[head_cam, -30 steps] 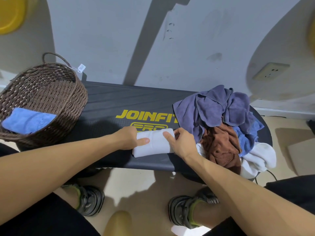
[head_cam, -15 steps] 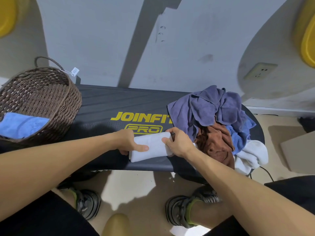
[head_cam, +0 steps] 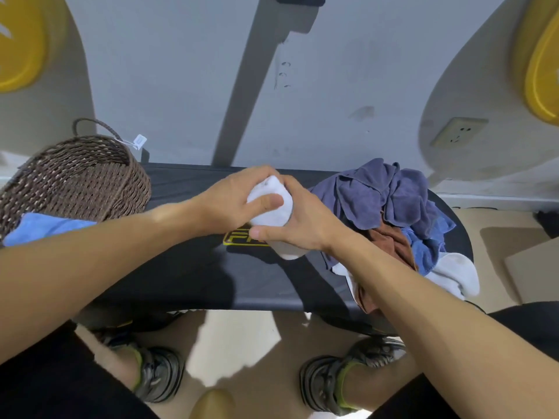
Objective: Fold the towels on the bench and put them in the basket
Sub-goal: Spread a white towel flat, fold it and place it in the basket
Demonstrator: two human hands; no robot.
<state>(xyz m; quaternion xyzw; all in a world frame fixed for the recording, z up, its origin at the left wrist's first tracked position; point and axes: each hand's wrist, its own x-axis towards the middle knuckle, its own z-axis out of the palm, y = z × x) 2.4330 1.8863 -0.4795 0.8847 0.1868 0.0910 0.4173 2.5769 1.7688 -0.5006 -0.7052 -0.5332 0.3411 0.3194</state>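
Note:
A folded white towel (head_cam: 273, 213) is lifted above the middle of the black bench (head_cam: 193, 267), held between both hands. My left hand (head_cam: 233, 201) grips its left side with the thumb across the front. My right hand (head_cam: 305, 225) grips its right side and lower end. At the bench's left end stands a brown wicker basket (head_cam: 75, 176) with a folded light blue towel (head_cam: 45, 228) inside. On the right end of the bench lies a loose pile of towels (head_cam: 393, 213): purple, brown, blue and white.
A grey wall runs right behind the bench, with a socket (head_cam: 458, 134) at the right. My two feet in dark sandals (head_cam: 341, 376) stand on the beige floor below the bench's front edge. A cardboard piece (head_cam: 532, 267) lies at the far right.
The white towel lay flat near the bench's front edge under both hands. Now both hands have lifted it up and back over the middle of the bench, bunched between them.

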